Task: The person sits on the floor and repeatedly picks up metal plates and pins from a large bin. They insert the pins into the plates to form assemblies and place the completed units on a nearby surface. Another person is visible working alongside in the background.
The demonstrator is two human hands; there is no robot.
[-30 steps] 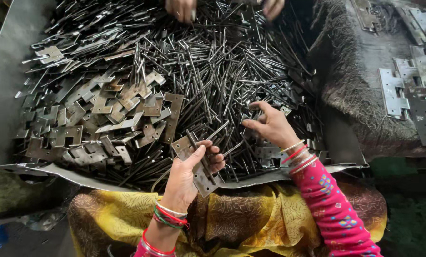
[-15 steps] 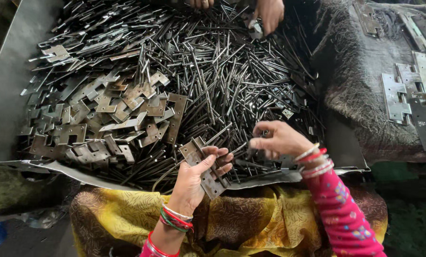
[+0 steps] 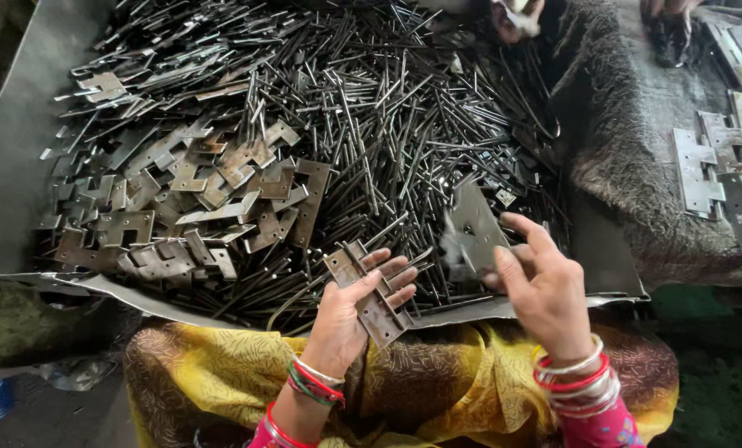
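My left hand (image 3: 350,311) holds a brown metal hinge leaf (image 3: 369,294) flat across its fingers, low in the middle of the head view. Just to its right, my right hand (image 3: 541,282) grips a second, greyer hinge plate (image 3: 474,228), lifted and blurred. Both hands hover over the near edge of a big heap of thin metal pins (image 3: 404,124). A pile of loose hinge leaves (image 3: 188,207) lies to the left of my left hand.
Everything rests on a grey sheet (image 3: 14,166) over my lap in yellow cloth (image 3: 437,382). Assembled hinges (image 3: 719,174) lie on a dark furry mat (image 3: 628,166) at right. Another person's hands (image 3: 516,17) work at the far edge.
My right hand has come off the pin heap with a hinge plate and moved toward my left hand. The left hand stays with its hinge leaf. The far hands shifted right.
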